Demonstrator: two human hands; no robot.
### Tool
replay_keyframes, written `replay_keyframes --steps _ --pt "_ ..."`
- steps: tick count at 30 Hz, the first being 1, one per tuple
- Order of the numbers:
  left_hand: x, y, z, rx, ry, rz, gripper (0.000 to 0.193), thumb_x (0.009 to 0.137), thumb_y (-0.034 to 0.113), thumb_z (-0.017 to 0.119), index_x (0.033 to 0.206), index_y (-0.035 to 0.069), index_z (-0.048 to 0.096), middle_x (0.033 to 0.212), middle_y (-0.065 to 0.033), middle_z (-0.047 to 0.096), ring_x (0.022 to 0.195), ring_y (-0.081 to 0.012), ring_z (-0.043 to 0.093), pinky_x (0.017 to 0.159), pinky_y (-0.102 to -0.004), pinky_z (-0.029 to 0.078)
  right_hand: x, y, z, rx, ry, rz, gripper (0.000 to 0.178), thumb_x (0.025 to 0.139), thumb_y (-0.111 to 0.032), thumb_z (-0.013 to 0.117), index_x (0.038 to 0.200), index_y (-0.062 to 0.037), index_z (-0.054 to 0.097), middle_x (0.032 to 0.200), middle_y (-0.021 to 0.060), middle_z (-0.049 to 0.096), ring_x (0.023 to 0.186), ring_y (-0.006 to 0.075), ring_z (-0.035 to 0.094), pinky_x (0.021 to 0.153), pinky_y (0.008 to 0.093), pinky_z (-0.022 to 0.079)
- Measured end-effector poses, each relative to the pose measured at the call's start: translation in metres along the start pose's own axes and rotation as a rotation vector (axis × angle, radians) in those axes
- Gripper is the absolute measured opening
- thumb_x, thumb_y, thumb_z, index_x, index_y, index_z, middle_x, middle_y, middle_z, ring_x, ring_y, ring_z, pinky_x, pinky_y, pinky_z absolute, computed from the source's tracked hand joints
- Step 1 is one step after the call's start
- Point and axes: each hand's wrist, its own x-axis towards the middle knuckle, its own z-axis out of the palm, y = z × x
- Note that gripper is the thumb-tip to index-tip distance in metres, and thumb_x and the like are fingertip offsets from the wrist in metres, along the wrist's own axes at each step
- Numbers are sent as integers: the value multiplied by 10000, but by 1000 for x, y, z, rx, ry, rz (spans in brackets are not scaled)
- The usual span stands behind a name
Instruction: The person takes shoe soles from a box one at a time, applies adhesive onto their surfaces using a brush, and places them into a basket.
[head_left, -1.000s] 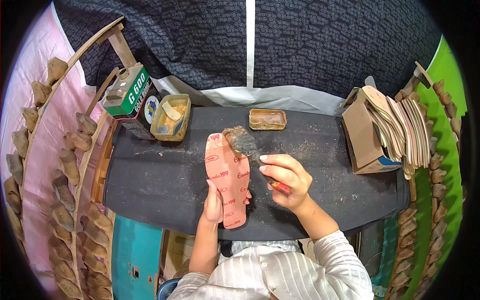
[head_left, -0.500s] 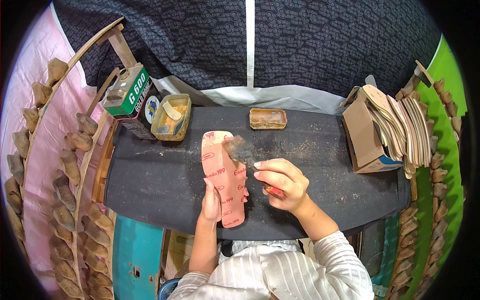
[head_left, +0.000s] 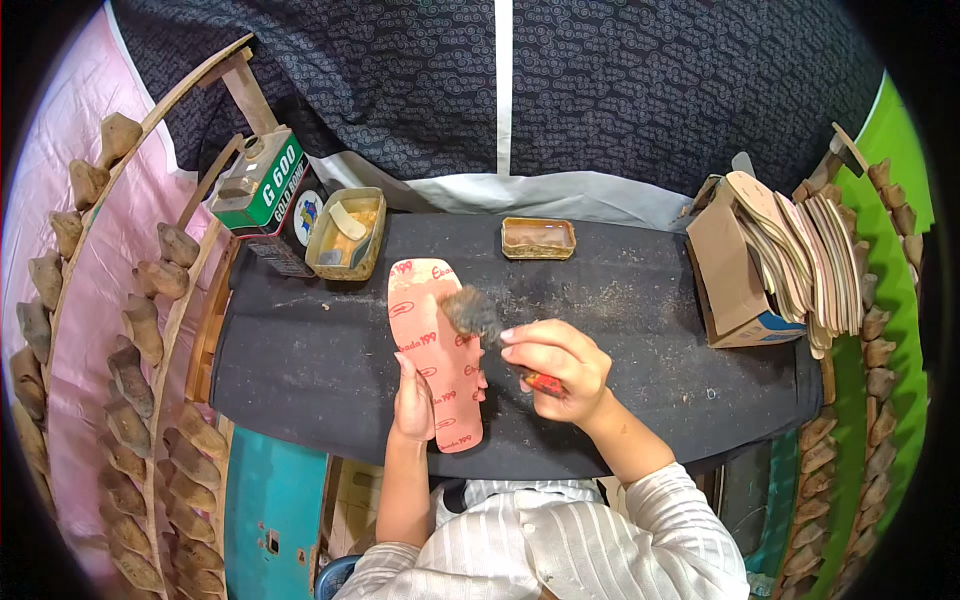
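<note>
My left hand (head_left: 414,400) is closed around a long pink insole board (head_left: 440,385) with red print, its thumb on the face and fingertips showing at the far edge. The board stands nearly upright over the black-covered table. In my right hand (head_left: 562,368) is a brush with a red handle, pinched between thumb and fingers. The dark, worn bristles (head_left: 472,312) touch or overlap the board's upper right edge; contact is hard to judge.
A green and black metal can (head_left: 268,195) and a box with a spatula (head_left: 346,235) stand at the left. A small tray (head_left: 538,238) lies at the back. The cardboard box (head_left: 735,275) at right holds stacked insole boards (head_left: 800,250). Wooden shoe lasts (head_left: 130,380) line racks on both sides.
The insole board has shifted slightly left in my left hand. My right hand has moved a little left with the brush, its bristles now slightly lower along the board's edge.
</note>
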Motion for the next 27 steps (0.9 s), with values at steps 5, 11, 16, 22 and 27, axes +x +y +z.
replay_keyframes --steps 5,11,16,22,27 --pt "1 -1 -3 -5 60 24 789 866 671 152 1261 30 388 1062 -134 561 811 -239 592 679 -355 519 -2 -4 -3 75 -76 46 345 530 77 596 867 10 630 854 149 638 697 269 641 628 325 530" --pt "0 -1 8 -32 14 21 762 876 656 152 1255 42 397 1039 -128 564 808 -237 594 682 -356 518 4 -1 3 25 -10 -31 296 595 37 641 888 -2 637 905 156 635 741 278 642 651 340 534" --pt "3 -2 10 -53 89 52 742 879 651 152 1250 58 401 1045 -126 564 820 -236 591 684 -356 516 -8 -4 2 104 -125 -31 266 624 -12 659 889 2 637 906 147 638 737 269 642 634 325 529" --pt "4 0 8 -27 32 41 737 880 650 158 1255 62 395 1056 -120 557 832 -235 589 689 -358 513 1 6 2 24 -9 -14 294 622 12 654 914 -11 640 964 165 630 798 286 635 655 341 526" --pt "7 3 19 -37 64 37 745 873 661 165 1258 66 394 1072 -119 553 834 -236 588 688 -360 513 -4 5 4 133 -85 -42 227 686 -55 676 906 -5 647 938 163 630 748 281 639 641 338 526"
